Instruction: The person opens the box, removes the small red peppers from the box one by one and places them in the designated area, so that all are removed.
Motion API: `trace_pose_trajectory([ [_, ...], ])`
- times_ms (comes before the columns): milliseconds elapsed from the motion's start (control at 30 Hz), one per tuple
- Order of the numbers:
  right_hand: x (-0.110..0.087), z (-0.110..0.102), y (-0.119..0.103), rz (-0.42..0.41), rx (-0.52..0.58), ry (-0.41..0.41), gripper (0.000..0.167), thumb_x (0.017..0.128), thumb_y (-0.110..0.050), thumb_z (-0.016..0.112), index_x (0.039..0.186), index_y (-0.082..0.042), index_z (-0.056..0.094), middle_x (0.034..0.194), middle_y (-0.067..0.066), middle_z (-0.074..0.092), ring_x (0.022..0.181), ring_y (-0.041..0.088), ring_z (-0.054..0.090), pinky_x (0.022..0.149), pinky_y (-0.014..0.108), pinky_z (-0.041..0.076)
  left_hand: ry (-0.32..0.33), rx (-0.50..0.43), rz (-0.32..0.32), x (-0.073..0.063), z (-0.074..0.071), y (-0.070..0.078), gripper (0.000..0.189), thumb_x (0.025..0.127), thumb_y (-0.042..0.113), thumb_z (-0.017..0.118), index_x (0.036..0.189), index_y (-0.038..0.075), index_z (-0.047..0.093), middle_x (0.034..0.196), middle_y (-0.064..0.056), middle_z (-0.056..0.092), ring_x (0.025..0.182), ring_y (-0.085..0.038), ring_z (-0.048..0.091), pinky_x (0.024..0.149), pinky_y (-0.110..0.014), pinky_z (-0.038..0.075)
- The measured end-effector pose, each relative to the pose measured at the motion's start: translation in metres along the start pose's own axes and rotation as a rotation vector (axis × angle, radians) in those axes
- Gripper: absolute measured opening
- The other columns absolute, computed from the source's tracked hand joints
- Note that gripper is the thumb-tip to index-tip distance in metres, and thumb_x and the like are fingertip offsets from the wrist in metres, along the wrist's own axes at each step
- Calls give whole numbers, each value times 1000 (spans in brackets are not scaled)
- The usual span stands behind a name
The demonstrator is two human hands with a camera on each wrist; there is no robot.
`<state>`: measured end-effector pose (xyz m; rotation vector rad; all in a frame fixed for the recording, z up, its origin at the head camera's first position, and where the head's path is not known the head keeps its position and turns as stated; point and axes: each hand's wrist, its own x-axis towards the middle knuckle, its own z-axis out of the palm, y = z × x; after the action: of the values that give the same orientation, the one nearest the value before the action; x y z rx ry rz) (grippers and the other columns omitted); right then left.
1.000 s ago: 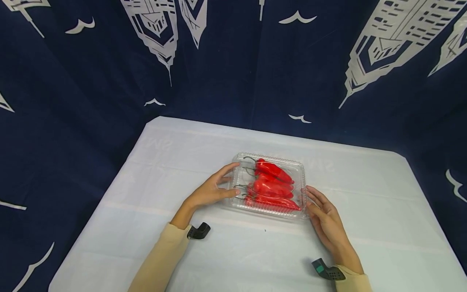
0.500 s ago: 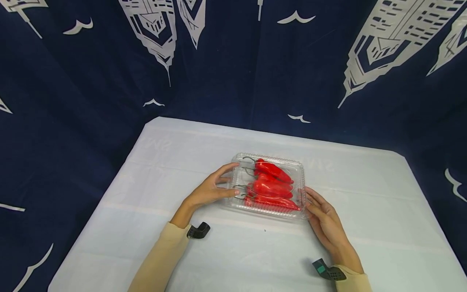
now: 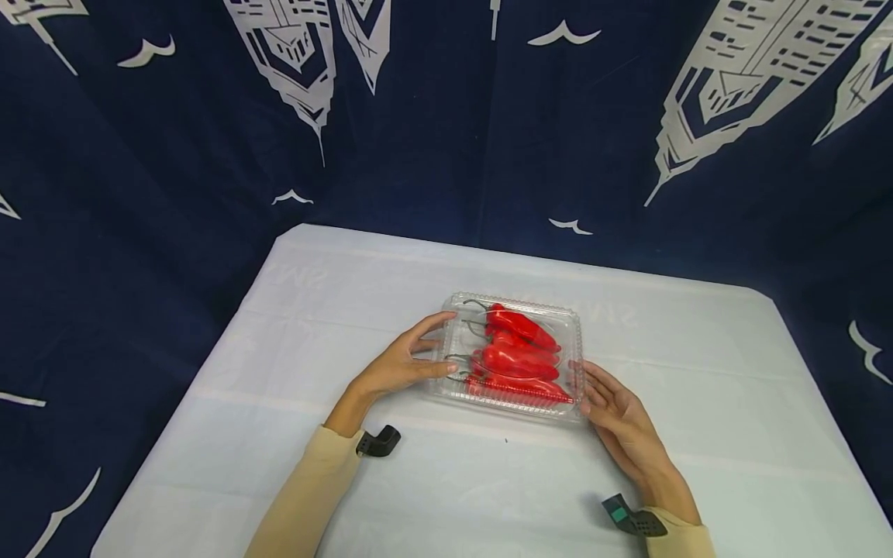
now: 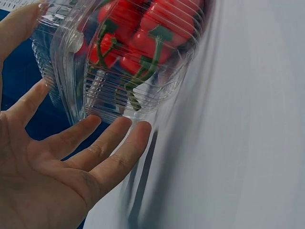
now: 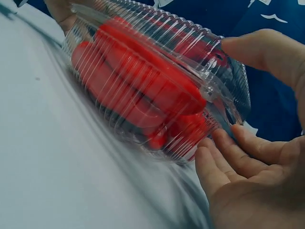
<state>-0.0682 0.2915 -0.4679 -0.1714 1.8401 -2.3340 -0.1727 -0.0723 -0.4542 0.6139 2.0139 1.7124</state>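
A clear plastic clamshell container (image 3: 572,329), its lid down, lies in the middle of the white table with several long red peppers (image 3: 519,360) inside. Green stems (image 4: 155,57) point toward its left end. My left hand (image 3: 401,364) grips that end, index finger and thumb spread over the lid's edge; in the left wrist view the other fingertips meet the ribbed side. At the opposite end my right hand (image 3: 624,418) holds the container's near right corner. The right wrist view has the thumb (image 5: 252,50) on the lid and the fingertips low against the side wall.
White cloth covers the table (image 3: 349,271), and a small dark speck (image 3: 506,440) lies in front of the container. Behind stands a navy curtain (image 3: 446,155) with white building and bird prints. Dark wrist devices (image 3: 379,441) are worn at both sleeves.
My right hand has slid slightly toward me along the container's right end, its thumb now over the near corner. The left hand and the peppers keep their places.
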Motion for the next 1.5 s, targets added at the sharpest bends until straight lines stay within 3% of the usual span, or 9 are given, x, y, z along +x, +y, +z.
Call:
trace_pose_trajectory([
  [133, 1, 0, 1, 13, -74, 34, 76, 92, 11, 59, 154, 7, 17, 146, 0, 40, 133, 4, 48, 105, 16, 42, -3, -3, 6, 0, 0, 0, 78, 89, 20, 76, 153, 36, 36, 165, 6, 20, 144, -40, 35, 102, -60, 46],
  [400, 1, 1, 3, 5, -116, 49, 78, 87, 15, 63, 153, 7, 21, 145, -3, 43, 132, 2, 50, 105, 15, 41, -2, -16, -1, 1, 0, -2, 79, 88, 19, 77, 154, 35, 37, 165, 7, 21, 144, -39, 35, 104, -59, 45],
  [733, -2, 1, 4, 4, -233, 137, 60, 83, 12, 71, 138, 5, 45, 131, -7, 59, 119, 1, 59, 98, 15, 48, 0, -23, -4, 1, -1, -3, 80, 87, 17, 79, 151, 40, 38, 163, 8, 24, 143, -37, 36, 106, -57, 44],
  [933, -3, -1, 4, -10, -333, 144, 51, 84, 9, 72, 131, 7, 50, 113, -5, 65, 102, 2, 64, 84, 16, 55, -2, -26, -1, 0, -1, -2, 80, 86, 19, 79, 152, 40, 38, 163, 7, 24, 144, -37, 35, 110, -56, 41],
  [1133, -4, 0, 3, 1, -257, 96, 53, 84, 11, 70, 132, 6, 47, 101, -4, 65, 86, 5, 69, 77, 21, 59, -2, -16, 5, 1, -2, -3, 79, 87, 21, 79, 151, 42, 38, 164, 8, 24, 144, -36, 36, 112, -55, 39],
  [1267, -5, 3, 2, 26, -198, 91, 55, 84, 13, 69, 133, 4, 45, 102, -4, 61, 84, 5, 70, 75, 22, 59, -8, -18, 8, 0, -1, -2, 79, 87, 23, 79, 152, 39, 38, 164, 7, 24, 145, -37, 36, 113, -56, 37],
  [1500, -6, 6, 1, 18, -202, 130, 52, 84, 12, 71, 131, 2, 50, 105, 0, 60, 81, 8, 71, 74, 23, 59, -6, -14, 11, -1, -1, -1, 79, 86, 24, 79, 152, 38, 38, 164, 8, 24, 144, -36, 36, 113, -56, 37],
])
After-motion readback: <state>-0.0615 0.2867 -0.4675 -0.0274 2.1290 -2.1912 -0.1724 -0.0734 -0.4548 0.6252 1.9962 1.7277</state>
